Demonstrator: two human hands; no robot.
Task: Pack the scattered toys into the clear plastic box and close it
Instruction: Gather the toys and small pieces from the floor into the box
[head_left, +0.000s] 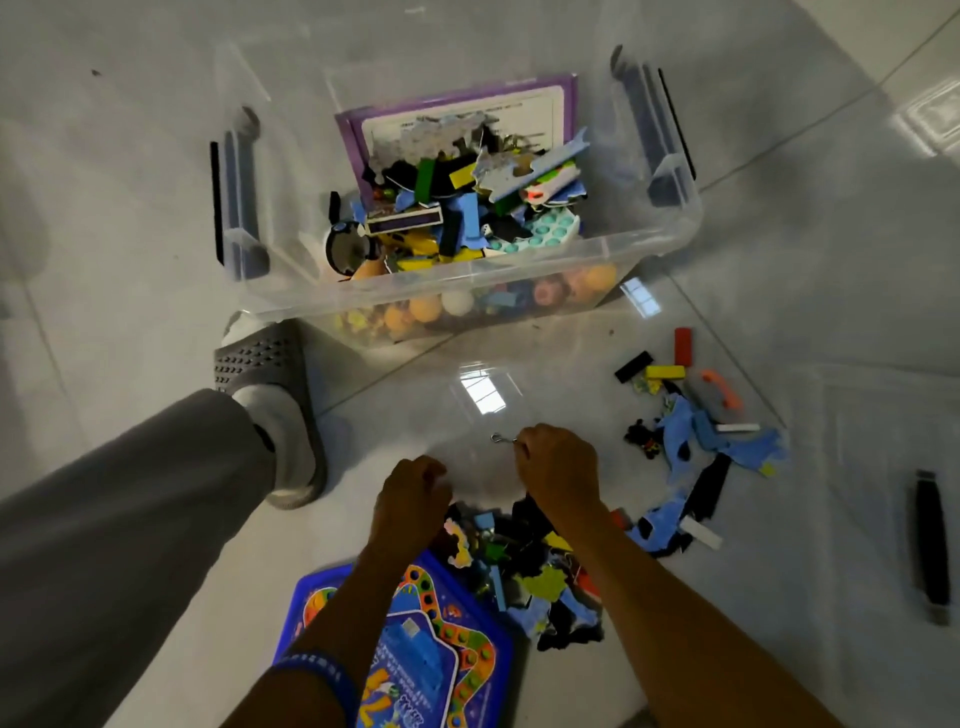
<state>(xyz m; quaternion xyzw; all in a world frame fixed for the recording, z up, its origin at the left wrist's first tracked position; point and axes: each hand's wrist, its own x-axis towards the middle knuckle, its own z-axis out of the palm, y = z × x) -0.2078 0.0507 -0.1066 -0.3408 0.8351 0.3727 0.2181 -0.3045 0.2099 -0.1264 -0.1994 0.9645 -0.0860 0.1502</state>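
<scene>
The clear plastic box (524, 270) stands open on the floor ahead, heaped with colourful toys and a purple booklet (457, 111). Below it my right hand (561, 470) pinches a small metal hook (501, 439) that sticks out to the left. My left hand (413, 501) is a closed fist beside it, and nothing shows in it. Under both hands lies a pile of scattered toy pieces (530, 566), blue, black and yellow. A second scatter of blocks and foam pieces (691, 415) lies to the right.
A blue game board (415, 644) lies on the floor under my left forearm. My left leg and a grey slipper (270, 405) are close to the box's near left corner. The clear lid (831, 467) with a black latch (927, 545) lies flat at the right.
</scene>
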